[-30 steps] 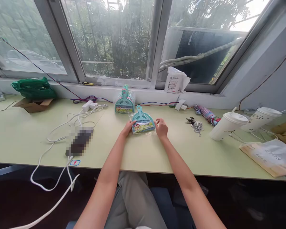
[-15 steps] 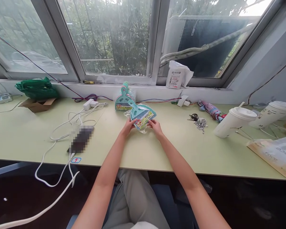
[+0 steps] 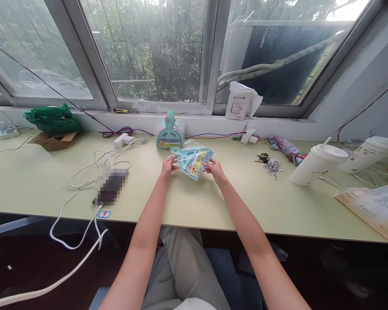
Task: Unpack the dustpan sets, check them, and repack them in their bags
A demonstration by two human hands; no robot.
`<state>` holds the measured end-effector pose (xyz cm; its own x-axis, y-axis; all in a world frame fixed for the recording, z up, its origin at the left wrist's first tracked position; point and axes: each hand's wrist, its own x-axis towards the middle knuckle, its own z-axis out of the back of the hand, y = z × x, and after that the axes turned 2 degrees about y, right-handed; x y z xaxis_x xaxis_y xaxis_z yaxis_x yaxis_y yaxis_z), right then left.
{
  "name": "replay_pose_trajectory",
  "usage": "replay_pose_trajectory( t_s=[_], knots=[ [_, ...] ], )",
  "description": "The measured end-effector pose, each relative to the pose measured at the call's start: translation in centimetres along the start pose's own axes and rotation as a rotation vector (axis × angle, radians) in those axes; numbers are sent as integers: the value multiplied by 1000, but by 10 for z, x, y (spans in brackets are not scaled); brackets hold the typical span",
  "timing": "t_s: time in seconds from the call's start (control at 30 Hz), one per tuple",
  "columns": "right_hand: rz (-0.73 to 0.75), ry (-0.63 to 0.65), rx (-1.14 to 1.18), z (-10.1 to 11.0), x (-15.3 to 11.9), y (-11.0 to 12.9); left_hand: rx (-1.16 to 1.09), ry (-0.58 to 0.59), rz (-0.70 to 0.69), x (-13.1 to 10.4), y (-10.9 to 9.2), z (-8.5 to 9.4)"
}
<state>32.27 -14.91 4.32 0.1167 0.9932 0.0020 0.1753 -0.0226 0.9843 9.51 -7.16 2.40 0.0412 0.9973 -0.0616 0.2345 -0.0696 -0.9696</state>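
A small teal dustpan-and-brush set point(image 3: 193, 159) in a clear plastic wrapper is held a little above the pale green desk point(image 3: 213, 202). Its handle points left and its coloured label faces me. My left hand point(image 3: 167, 165) pinches the wrapper at the handle end. My right hand point(image 3: 216, 169) grips the wide end. Behind it, a stack of the same wrapped teal sets point(image 3: 170, 134) stands upright against the window sill.
Left: a blurred phone point(image 3: 110, 186) with white cables point(image 3: 84, 172), a cardboard box point(image 3: 53, 140), a green bag point(image 3: 51, 119). Right: keys point(image 3: 269, 164), a folded umbrella point(image 3: 286, 148), two lidded cups point(image 3: 318, 163), a paper bag point(image 3: 371, 209). A white packet point(image 3: 241, 102) sits on the sill.
The wrapped set has been lifted off the desk and turned. Its handle swung from pointing away to pointing left. Both hands stayed on it.
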Motion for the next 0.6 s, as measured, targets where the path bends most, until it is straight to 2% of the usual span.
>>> replay_pose_trajectory(
  t_s=[0.07, 0.17, 0.27, 0.3, 0.37, 0.5, 0.53, 0.6],
  knots=[
    [3, 10, 29, 5, -1, 5, -81, -141, -28, 5, -5, 12],
    [21, -73, 117, 17, 1, 8, -226, -356, -106, 9, -15, 39],
    [26, -184, 212, 26, 4, 5, -310, -371, -130, 6, -19, 56],
    [17, -212, 229, 27, 5, 3, -311, -326, -109, 4, -19, 56],
    [-8, -245, 243, 26, 6, -1, -279, -158, -39, -2, -16, 44],
    [-45, -218, 196, 13, 6, -8, -157, 278, 108, -13, -4, 1],
    [-63, -189, 162, 9, 5, -8, -120, 341, 127, -16, -1, -9],
    [-114, -110, 91, 1, 3, -8, -39, 383, 132, -20, 5, -23]
  ],
)
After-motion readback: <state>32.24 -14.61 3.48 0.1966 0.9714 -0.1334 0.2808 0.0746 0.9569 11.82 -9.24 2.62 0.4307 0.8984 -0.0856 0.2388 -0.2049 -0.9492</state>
